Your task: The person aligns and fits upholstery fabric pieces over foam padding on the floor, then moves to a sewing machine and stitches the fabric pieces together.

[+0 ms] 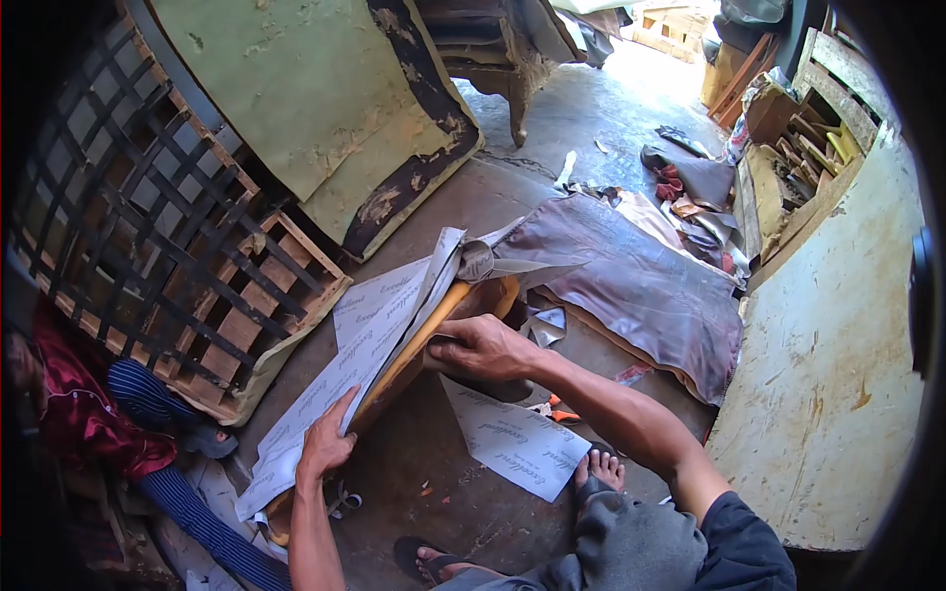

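Note:
A long padded panel (pixel 399 379) with a yellow foam edge stands tilted in front of me. White-backed upholstery cloth (pixel 320 394), printed "Excellent", lies along its left side and bunches at the far end. My left hand (pixel 325 441) grips the near part of the panel, fingers over the cloth and thumb on the near side. Farther up, my right hand (pixel 483 347) is closed at the foam edge, its fingertips partly hidden. Below my right forearm, a loose piece of the printed cloth (pixel 517 443) lies on the floor beside orange-handled scissors (pixel 562 414).
A webbed wooden frame (pixel 177 236) leans at left, beside a worn green foam panel (pixel 305 98). Another person's striped trouser leg (pixel 202 522) is at lower left. Brown leather (pixel 631 281) and scraps (pixel 705 222) lie at right, near a pale board (pixel 828 374).

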The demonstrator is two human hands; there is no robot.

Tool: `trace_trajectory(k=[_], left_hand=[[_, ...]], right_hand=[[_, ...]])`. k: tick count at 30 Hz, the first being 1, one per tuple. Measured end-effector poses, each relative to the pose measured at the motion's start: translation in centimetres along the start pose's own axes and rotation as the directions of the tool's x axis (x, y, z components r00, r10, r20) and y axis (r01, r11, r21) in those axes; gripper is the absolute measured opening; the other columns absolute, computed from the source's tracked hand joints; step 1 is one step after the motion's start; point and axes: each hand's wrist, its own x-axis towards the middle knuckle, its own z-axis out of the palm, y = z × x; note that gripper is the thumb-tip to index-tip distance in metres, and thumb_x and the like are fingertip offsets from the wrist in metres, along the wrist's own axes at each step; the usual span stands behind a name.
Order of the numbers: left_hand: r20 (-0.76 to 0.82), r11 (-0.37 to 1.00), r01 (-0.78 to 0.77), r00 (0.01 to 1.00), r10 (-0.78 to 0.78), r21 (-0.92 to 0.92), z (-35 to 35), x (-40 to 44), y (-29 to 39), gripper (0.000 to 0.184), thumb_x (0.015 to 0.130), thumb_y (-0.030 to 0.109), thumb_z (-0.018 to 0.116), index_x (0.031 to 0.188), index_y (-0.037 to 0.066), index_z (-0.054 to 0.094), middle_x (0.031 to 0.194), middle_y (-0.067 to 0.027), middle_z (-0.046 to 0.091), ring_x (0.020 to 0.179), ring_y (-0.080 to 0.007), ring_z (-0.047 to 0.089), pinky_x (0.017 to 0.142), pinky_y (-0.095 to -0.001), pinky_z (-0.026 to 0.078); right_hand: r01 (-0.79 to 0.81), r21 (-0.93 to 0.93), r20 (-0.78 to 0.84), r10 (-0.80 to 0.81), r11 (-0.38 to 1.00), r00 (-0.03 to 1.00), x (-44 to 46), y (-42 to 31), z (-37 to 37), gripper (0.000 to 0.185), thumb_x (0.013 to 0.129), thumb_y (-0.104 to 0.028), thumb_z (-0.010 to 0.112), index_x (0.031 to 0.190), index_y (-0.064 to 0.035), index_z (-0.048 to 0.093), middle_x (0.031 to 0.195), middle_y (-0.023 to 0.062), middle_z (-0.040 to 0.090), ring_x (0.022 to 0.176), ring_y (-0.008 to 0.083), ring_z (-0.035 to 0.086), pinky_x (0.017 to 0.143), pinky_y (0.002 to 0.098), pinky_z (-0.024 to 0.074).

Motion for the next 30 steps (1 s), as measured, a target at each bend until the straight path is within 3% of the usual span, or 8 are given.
trace_trajectory(k=[13,17,19,20,22,24,25,30], left_hand=[[0.005,0.998,-0.054,0.998,0.055,-0.025,0.0,0.3,-0.9,0.075,0.086,0.021,0.075,0.154,0.020,0.045,0.152,-0.0166,0.051,0.141,-0.0366,0.046,0.118,-0.0401,0.036],[0.011,0.998,-0.052,0.999,0.052,-0.038,0.1,0.6,-1.1,0.072,0.088,0.023,0.074,0.154,0.021,0.045,0.151,-0.0168,0.052,0.141,-0.0368,0.047,0.118,-0.0404,0.036],[0.016,0.998,-0.062,0.998,0.062,-0.025,0.2,0.6,-1.2,0.072,0.088,0.023,0.073,0.154,0.021,0.045,0.151,-0.0168,0.052,0.141,-0.0368,0.046,0.118,-0.0403,0.036],[0.017,0.998,-0.053,0.998,0.054,-0.042,0.2,0.7,-1.1,0.072,0.088,0.023,0.073,0.154,0.021,0.045,0.151,-0.0168,0.052,0.141,-0.0367,0.046,0.118,-0.0404,0.036],[0.013,0.998,-0.035,0.999,0.036,-0.055,0.3,0.2,-1.2,0.072,0.089,0.023,0.073,0.154,0.020,0.044,0.151,-0.0168,0.052,0.142,-0.0367,0.046,0.118,-0.0404,0.036],[0.004,0.993,-0.098,0.995,0.099,-0.070,0.4,0.3,-1.5,0.073,0.089,0.023,0.073,0.155,0.020,0.044,0.152,-0.0169,0.050,0.142,-0.0364,0.045,0.118,-0.0403,0.036],[-0.005,0.992,-0.105,0.994,0.105,-0.066,0.5,0.4,-1.6,0.073,0.089,0.023,0.073,0.155,0.020,0.044,0.152,-0.0169,0.050,0.142,-0.0364,0.045,0.118,-0.0403,0.036],[0.000,0.997,-0.069,0.998,0.069,-0.018,0.4,0.2,-1.2,0.073,0.089,0.024,0.073,0.155,0.020,0.043,0.152,-0.0169,0.050,0.142,-0.0361,0.045,0.118,-0.0397,0.035]], right_hand=[[-0.151,0.024,0.128,0.147,0.988,0.981,-1.0,-0.6,0.8,0.035,0.100,-0.033,0.061,0.119,-0.0052,0.069,0.095,0.0222,0.073,0.090,0.0362,0.073,0.080,0.0433,0.0535],[0.165,0.094,0.341,-0.188,0.982,0.921,-3.0,-3.5,6.1,0.030,0.099,-0.034,0.064,0.111,-0.0073,0.072,0.096,0.0188,0.073,0.092,0.0309,0.072,0.080,0.0383,0.0541],[0.203,0.441,0.577,-0.450,0.874,0.682,-3.9,-8.5,7.8,0.027,0.100,-0.031,0.064,0.109,-0.0066,0.072,0.097,0.0164,0.073,0.089,0.0269,0.070,0.082,0.0371,0.0541],[0.201,0.445,0.576,-0.451,0.872,0.682,-3.8,-9.3,7.7,0.027,0.100,-0.031,0.064,0.109,-0.0066,0.072,0.097,0.0164,0.073,0.089,0.0269,0.070,0.082,0.0371,0.0541],[0.171,0.616,0.413,-0.500,0.769,0.761,-2.9,-10.3,7.0,0.020,0.102,-0.019,0.061,0.108,-0.0025,0.070,0.100,0.0113,0.074,0.093,0.0191,0.070,0.083,0.0362,0.0542],[0.205,0.339,0.113,-0.256,0.918,0.960,-0.1,-5.7,7.1,0.021,0.098,-0.020,0.066,0.113,-0.0067,0.072,0.102,0.0125,0.076,0.093,0.0182,0.072,0.085,0.0337,0.0551],[0.038,0.315,0.021,-0.047,0.948,0.999,0.9,-3.3,7.2,0.022,0.098,-0.021,0.066,0.116,-0.0080,0.073,0.103,0.0113,0.076,0.094,0.0170,0.072,0.085,0.0329,0.0555],[-0.168,0.194,-0.324,0.225,0.966,0.919,3.0,3.9,2.6,0.034,0.097,-0.032,0.068,0.118,-0.0046,0.071,0.102,0.0179,0.075,0.094,0.0227,0.072,0.085,0.0371,0.0531]])
